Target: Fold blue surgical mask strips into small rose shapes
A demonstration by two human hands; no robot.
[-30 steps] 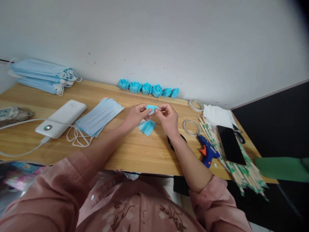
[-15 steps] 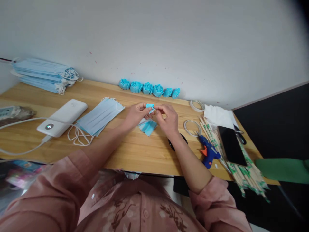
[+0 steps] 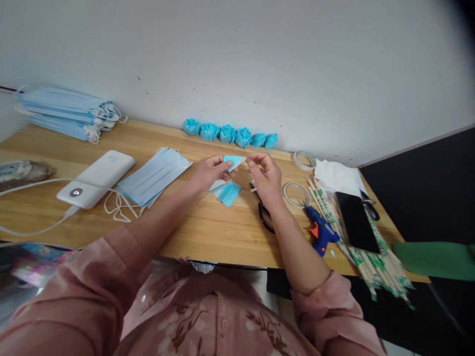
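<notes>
My left hand (image 3: 211, 173) pinches a small folded piece of blue mask fabric (image 3: 232, 161) between thumb and fingers. At the right tip of that piece, my right hand (image 3: 265, 174) has its thumb and forefinger pressed together on the pointed corner. Below the hands, more cut blue fabric pieces (image 3: 229, 193) lie on the wooden table (image 3: 208, 230). Black-handled scissors (image 3: 265, 217) rest partly under my right wrist. Several blue fabric flowers (image 3: 227, 133) stand in a row along the wall behind my hands.
To the left are flat masks (image 3: 154, 177), a mask stack (image 3: 67, 112) and a white power bank (image 3: 97, 179) with a cable. On the right lie tape rolls (image 3: 296, 195), a blue glue gun (image 3: 321, 230), wrapped chopsticks (image 3: 386, 277), a phone (image 3: 356, 222) and white tissue (image 3: 336, 176).
My right hand has moved slightly right, away from the left. The blue piece now shows as a wider triangle stretched between them, and more of the scissors is visible.
</notes>
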